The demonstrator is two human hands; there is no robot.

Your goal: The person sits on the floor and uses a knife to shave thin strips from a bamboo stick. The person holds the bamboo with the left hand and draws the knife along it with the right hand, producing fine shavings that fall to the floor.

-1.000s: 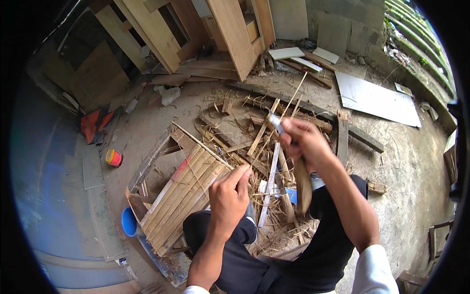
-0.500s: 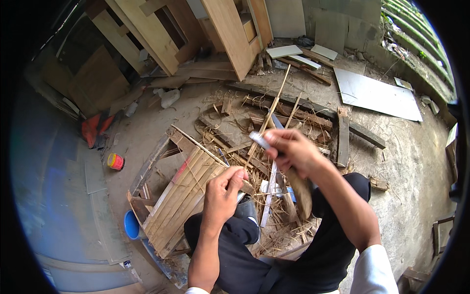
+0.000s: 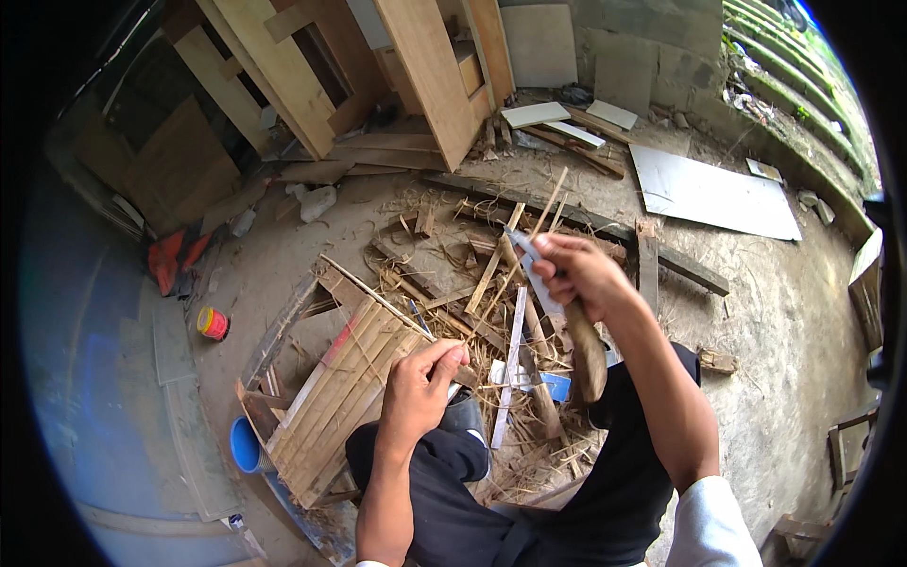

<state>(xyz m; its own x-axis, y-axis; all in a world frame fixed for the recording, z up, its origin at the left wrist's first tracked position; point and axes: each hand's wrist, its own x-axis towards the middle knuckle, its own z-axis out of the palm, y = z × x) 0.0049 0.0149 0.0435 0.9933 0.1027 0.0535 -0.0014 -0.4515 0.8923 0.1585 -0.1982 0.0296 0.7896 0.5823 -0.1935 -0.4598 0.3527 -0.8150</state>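
Note:
My left hand [image 3: 422, 389] is closed, its thumb and fingers pinching the lower end of a thin wooden strip [image 3: 515, 269]. The strip slants up and away to the right, passing close by the blade. Gripped in my right hand [image 3: 583, 277] is a knife [image 3: 588, 354] with a long, thick, curved wooden handle pointing down toward my right knee. Its grey blade reaches up and left from the fingers, against or very near the strip; exact contact cannot be made out. Below and between my hands lie wood shavings and a flat pale strip [image 3: 511, 369].
A slatted wooden piece [image 3: 345, 378] lies by my left leg, with a blue bucket [image 3: 248, 444] beside it and a red-yellow tub [image 3: 213, 322] farther left. Dark beams [image 3: 694, 269] and scrap cover the ground ahead. A white panel [image 3: 715, 193] lies far right; plywood cabinets [image 3: 416, 76] stand behind.
My right hand and the knife have shifted slightly right and up, and the blade has turned. My left hand stays near its place, still pinching the strip. The whole view has shifted a little.

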